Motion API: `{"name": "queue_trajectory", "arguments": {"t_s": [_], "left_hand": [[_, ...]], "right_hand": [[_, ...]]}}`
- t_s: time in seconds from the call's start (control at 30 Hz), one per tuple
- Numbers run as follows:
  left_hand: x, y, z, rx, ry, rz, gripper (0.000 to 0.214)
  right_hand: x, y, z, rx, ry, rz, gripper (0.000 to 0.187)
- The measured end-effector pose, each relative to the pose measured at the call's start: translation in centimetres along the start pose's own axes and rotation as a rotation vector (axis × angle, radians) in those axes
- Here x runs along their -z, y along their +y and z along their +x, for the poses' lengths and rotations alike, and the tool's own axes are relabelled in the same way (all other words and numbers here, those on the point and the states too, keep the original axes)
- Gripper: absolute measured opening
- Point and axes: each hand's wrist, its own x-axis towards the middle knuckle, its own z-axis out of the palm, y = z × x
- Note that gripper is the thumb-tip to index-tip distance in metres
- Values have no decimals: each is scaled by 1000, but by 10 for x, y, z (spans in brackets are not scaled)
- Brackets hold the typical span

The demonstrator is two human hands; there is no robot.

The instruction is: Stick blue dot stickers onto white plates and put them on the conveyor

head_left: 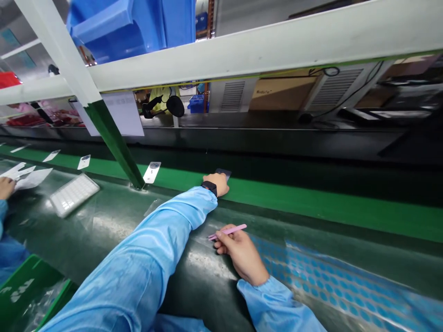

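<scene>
Well out over the bench [114, 221], on the green belt [311, 203], the left hand [216, 183] is laid on a small dark card [224, 172]; whether its grip is closed cannot be told. Nearer, pink tweezers [230, 230] are pinched crosswise by the right hand [242, 256].

A brown cardboard box [277, 92] behind the far rail bears the word "Module". Any print on the hanging white paper sheet [122, 113], the small white card [151, 172] and the dark card [224, 173] under the left hand [216, 183] is too small to read.
</scene>
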Motion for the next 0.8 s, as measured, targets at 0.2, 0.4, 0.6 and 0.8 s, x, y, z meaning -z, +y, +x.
{"name": "queue_trajectory", "arguments": {"t_s": [0.2, 0.4, 0.6, 0.8], "left_hand": [[33, -8, -6, -48, 137, -72, 38], [60, -61, -64, -30, 195, -187, 34], [39, -117, -162, 50, 98, -466, 29], [13, -111, -208, 60, -66, -571, 28]], "right_hand": [[-1, -1, 2, 27, -4, 2, 50], [0, -9, -2, 50, -46, 75, 43], [15, -27, -8, 159, 36, 134, 38], [30, -33, -10, 182, 164, -235, 33]]}}
